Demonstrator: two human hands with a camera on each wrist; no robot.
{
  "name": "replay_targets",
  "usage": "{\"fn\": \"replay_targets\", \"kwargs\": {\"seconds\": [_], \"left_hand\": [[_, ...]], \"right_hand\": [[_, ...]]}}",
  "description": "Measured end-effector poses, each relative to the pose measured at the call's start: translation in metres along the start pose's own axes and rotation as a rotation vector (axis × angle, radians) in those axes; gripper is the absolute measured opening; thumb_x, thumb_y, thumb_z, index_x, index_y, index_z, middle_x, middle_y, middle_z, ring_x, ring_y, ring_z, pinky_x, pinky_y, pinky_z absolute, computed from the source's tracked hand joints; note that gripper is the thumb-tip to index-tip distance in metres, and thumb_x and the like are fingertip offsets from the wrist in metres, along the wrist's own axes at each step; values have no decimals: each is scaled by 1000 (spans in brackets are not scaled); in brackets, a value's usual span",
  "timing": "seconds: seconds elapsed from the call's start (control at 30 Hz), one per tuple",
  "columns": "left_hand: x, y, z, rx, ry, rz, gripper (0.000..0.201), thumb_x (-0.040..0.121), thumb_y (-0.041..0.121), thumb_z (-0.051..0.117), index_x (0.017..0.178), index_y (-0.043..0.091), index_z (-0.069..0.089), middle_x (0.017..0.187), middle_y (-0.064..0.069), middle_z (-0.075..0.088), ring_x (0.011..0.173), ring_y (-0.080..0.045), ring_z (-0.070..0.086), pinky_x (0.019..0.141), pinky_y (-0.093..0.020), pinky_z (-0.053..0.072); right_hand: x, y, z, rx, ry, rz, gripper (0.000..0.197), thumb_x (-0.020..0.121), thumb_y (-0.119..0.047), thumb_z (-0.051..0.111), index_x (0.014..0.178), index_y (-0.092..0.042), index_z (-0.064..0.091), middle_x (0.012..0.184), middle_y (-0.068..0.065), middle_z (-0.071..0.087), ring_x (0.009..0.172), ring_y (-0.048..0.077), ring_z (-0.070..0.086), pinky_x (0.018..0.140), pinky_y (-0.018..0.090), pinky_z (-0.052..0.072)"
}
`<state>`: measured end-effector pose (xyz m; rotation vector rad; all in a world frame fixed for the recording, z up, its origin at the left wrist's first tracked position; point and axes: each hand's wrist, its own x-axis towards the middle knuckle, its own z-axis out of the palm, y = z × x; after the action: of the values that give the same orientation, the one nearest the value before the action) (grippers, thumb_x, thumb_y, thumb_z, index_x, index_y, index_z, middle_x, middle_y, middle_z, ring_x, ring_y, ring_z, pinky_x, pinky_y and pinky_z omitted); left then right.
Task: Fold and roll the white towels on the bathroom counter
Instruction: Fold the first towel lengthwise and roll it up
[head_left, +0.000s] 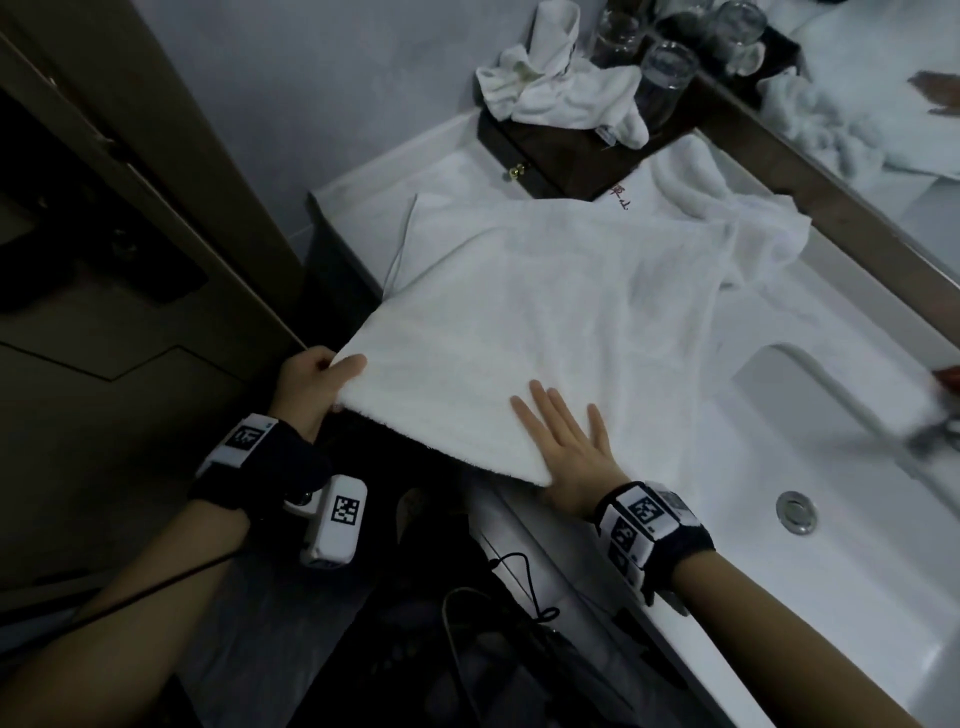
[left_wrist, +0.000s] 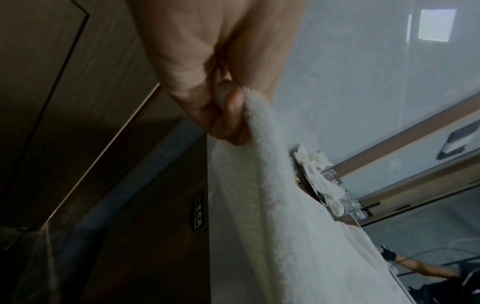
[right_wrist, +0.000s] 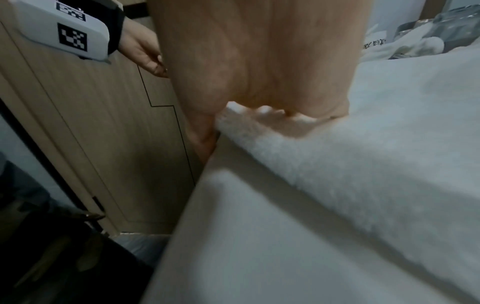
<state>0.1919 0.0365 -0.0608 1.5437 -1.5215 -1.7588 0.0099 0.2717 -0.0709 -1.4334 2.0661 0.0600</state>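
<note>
A large white towel (head_left: 545, 312) lies spread over the white bathroom counter (head_left: 597, 519), its near folded edge hanging just past the counter's front. My left hand (head_left: 311, 387) pinches the towel's near-left corner (left_wrist: 254, 111) between thumb and curled fingers. My right hand (head_left: 566, 441) lies flat on the towel (right_wrist: 376, 154) near its front edge, fingers straight and spread, pressing it down. A second white towel (head_left: 727, 208) lies crumpled behind the first, against the mirror.
A dark wooden tray (head_left: 561, 150) at the back holds crumpled small towels (head_left: 556, 88) and glass tumblers (head_left: 665, 78). The sink basin (head_left: 831, 467) with its drain (head_left: 795, 512) and faucet (head_left: 930, 436) is to the right. A wooden door (head_left: 130, 234) stands left; dark bags lie on the floor below.
</note>
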Motion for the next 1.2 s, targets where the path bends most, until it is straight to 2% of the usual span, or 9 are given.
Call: {"fn": "replay_targets", "kwargs": {"seconds": [0.13,0.27,0.4,0.57,0.67,0.77,0.97,1.07,1.2], "left_hand": [[-2,5,-11,142,-67,50,22,82,14,67,70,11,49,70,-6,53,63,-16,50,55,-25,45],[-9,-5,-20,468,-159,84,27,82,11,66,100,12,46,93,-10,55,86,-25,54,75,-35,43],[-17,-10,-22,525,-325,192,55,87,3,55,130,31,37,120,-4,49,104,-26,52,93,-38,42],[-12,-8,-14,682,-329,150,32,90,-3,46,114,11,63,130,-12,56,124,-28,47,106,-29,31],[-9,2,-17,674,-393,128,30,91,-3,47,117,3,61,131,-14,55,124,-25,47,107,-30,31],[-8,18,-20,497,-398,68,26,88,2,55,113,0,62,121,-13,60,107,-16,54,97,-26,39],[2,55,-20,351,-538,16,51,67,-2,75,111,20,61,108,3,63,93,-1,58,68,-4,50],[11,65,-7,436,-550,87,67,57,-5,81,116,19,59,111,3,60,99,-4,58,76,-9,50],[30,70,0,688,-519,263,73,58,-3,82,123,11,54,118,-9,49,112,-20,49,97,-29,39]], "right_hand": [[-8,16,-4,74,12,26,79,92,-16,43,147,-28,-13,155,-8,-21,143,10,-16,116,37,-10],[-14,37,-14,39,46,67,94,80,13,42,147,-28,-11,154,-9,-20,143,9,-11,117,27,-4],[-24,64,-25,65,32,230,86,86,0,47,148,-30,-4,158,-8,-10,145,11,5,115,30,15],[-41,84,-42,26,83,399,75,84,-1,36,142,-47,20,153,-22,21,125,19,47,101,33,38],[-46,94,-55,-90,24,492,58,90,-13,37,133,-52,36,134,-4,52,113,23,54,91,32,43],[-46,108,-79,70,13,580,16,85,-29,55,88,-39,67,93,5,64,91,26,56,70,28,40],[-36,128,-95,673,324,636,17,84,-19,63,98,-10,68,90,11,61,87,23,54,76,30,37],[-21,123,-97,822,497,675,19,86,-24,59,72,-12,57,83,11,57,84,23,52,74,33,37],[-7,115,-101,802,723,683,36,75,-43,45,89,-13,58,83,14,59,82,25,53,73,32,36]]}}
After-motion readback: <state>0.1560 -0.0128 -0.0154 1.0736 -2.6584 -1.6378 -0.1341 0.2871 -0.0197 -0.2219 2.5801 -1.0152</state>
